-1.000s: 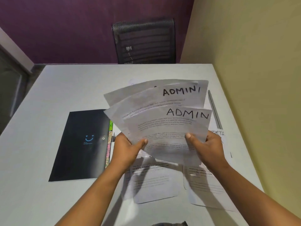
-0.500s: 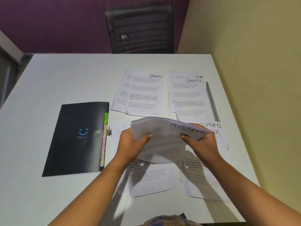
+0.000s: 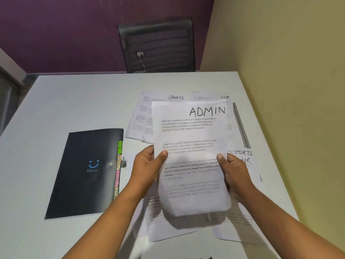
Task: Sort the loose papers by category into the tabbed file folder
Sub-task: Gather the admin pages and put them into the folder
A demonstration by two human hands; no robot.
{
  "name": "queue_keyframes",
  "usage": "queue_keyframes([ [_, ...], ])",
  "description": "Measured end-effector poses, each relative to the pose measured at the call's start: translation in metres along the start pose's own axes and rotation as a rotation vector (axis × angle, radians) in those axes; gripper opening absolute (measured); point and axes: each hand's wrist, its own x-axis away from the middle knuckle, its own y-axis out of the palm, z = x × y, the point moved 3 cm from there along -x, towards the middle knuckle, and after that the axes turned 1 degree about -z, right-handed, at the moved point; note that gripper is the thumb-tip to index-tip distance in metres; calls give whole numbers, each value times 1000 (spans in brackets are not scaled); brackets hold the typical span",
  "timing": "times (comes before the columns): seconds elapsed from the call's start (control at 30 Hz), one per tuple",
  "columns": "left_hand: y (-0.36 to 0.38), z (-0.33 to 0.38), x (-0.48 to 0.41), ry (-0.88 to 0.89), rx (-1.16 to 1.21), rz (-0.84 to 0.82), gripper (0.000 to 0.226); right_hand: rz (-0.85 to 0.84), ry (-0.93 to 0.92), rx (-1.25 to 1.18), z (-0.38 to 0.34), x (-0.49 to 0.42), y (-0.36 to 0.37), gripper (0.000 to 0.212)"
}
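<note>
A squared-up stack of ADMIN papers (image 3: 190, 139) stands upright above the table. My left hand (image 3: 147, 165) grips its left edge and my right hand (image 3: 233, 171) grips its right edge, thumbs on the front sheet. The black tabbed file folder (image 3: 85, 172) lies shut on the table to the left, with coloured tabs (image 3: 118, 169) along its right side. Loose sheets marked SPORTS (image 3: 141, 116) and HR (image 3: 224, 97) lie behind the stack. More sheets (image 3: 244, 157) lie at the right and others (image 3: 168, 230) lie under my hands.
The white table (image 3: 74, 101) reaches a yellow wall (image 3: 289, 90) on the right. A black mesh chair (image 3: 156, 45) stands at the far side against a purple wall. A thin grey strip (image 3: 240, 126) lies by the right-hand papers.
The fanned ADMIN sheets were brought together, tipped down flat, then raised upright again as one even stack. Both hands have kept their hold on the sides.
</note>
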Motion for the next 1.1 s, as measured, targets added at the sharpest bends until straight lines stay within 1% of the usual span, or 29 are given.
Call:
queue_keyframes([
  [0.07, 0, -5, -2, -54, -37, -58, 11, 55, 19, -49, -6, -6, -1, 19],
  [0.2, -6, -19, -9, -167, -127, -121, 17, 99, 27, -28, -12, -18, 0, 19],
  [0.3, -5, -24, -17, -196, -164, -135, 19, 128, 42, -19, -16, -32, 2, 19],
  [0.37, -6, -27, -28, -192, -179, -66, 17, 114, 82, 7, -16, -42, 3, 20],
  [0.47, -15, -33, -48, -177, -162, 65, 16, 23, 166, 138, -15, -61, 5, 30],
  [0.5, -18, -35, -55, -171, -161, 102, 15, 4, 195, 151, -15, -70, 4, 30],
  [0.53, -22, -36, -64, -169, -159, 140, 16, 15, 219, 125, -16, -82, 1, 28],
  [0.6, -28, -37, -82, -164, -165, 192, 18, 101, 219, 119, -17, -112, -11, 29],
  [0.7, -36, -42, -110, -174, -148, 222, 15, 311, 161, 355, -17, -155, -37, 28],
  [0.77, -40, -48, -130, -183, -154, 242, 16, 434, 171, 516, -17, -175, -51, 34],
  [0.8, -42, -52, -140, -187, -176, 245, 16, 465, 188, 583, -15, -185, -57, 37],
  [0.87, -45, -61, -155, -201, -200, 248, 14, 466, 238, 683, -9, -201, -64, 39],
  [0.97, -50, -80, -171, -247, -196, 252, 11, 467, 343, 813, -3, -215, -66, 61],
  [1.1, -59, -109, -175, -321, -222, 227, 14, 456, 391, 908, -1, -224, -59, 82],
])
